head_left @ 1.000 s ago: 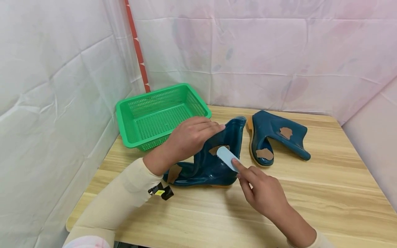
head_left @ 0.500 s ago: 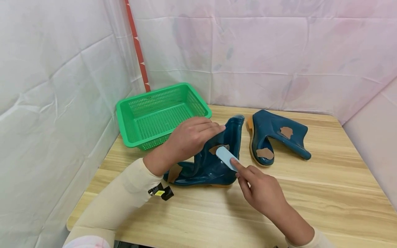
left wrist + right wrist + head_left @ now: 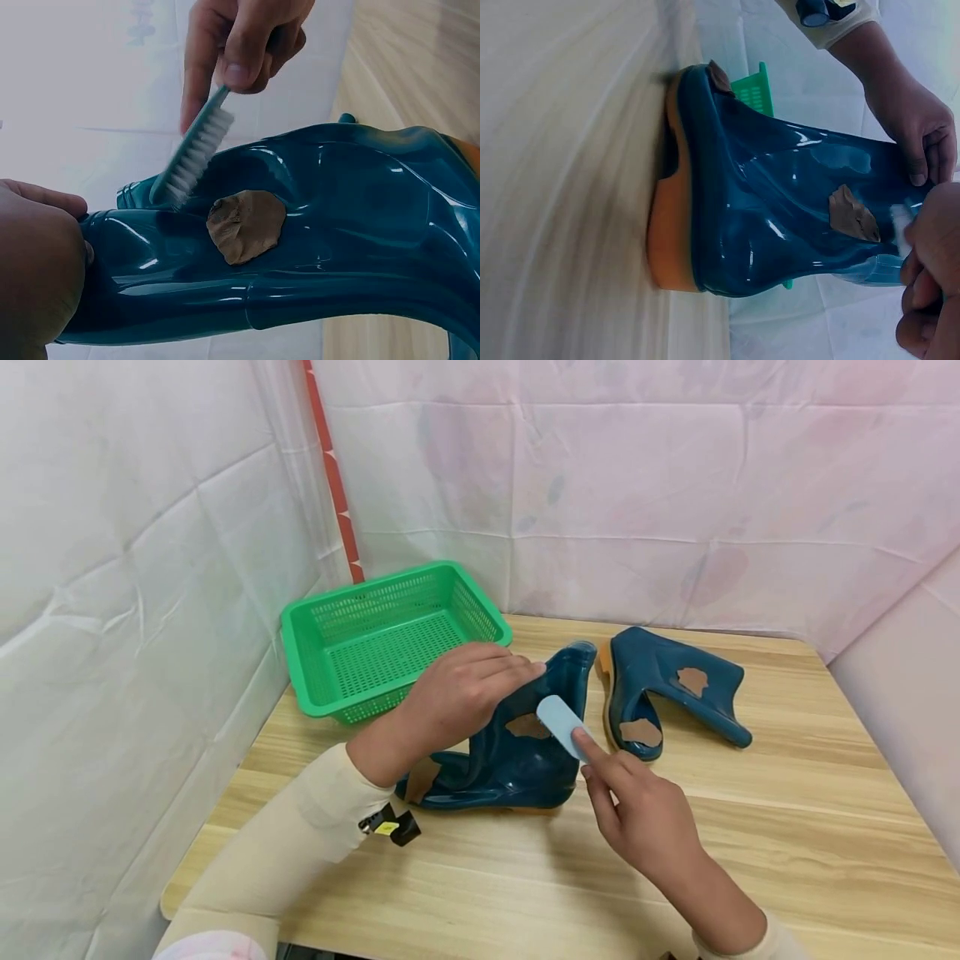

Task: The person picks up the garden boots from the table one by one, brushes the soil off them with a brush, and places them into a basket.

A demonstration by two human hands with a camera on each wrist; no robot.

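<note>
A dark blue rain boot [image 3: 525, 772] stands on its sole, a brown mud-like patch [image 3: 247, 225] on its shaft and another on its toe. My left hand [image 3: 461, 693] grips the top of the shaft, thumb on one side in the right wrist view. In my right hand [image 3: 648, 818] is a pale blue brush [image 3: 561, 725], its index finger laid along the back. The white bristles [image 3: 199, 157] face the shaft beside the patch; whether they touch it I cannot tell. To the right, a second blue boot [image 3: 637, 664] lies on its side with two brown patches.
Behind my left hand, a green perforated basket [image 3: 296, 668] stands at the back left of the wooden table [image 3: 787, 843]. White cloth [image 3: 615, 485] hangs along the back and left sides.
My right hand first shifts the brush slightly, then carries it up and right, off the patch on the shaft, which shows more fully. The left hand keeps its grip on the boot.
</note>
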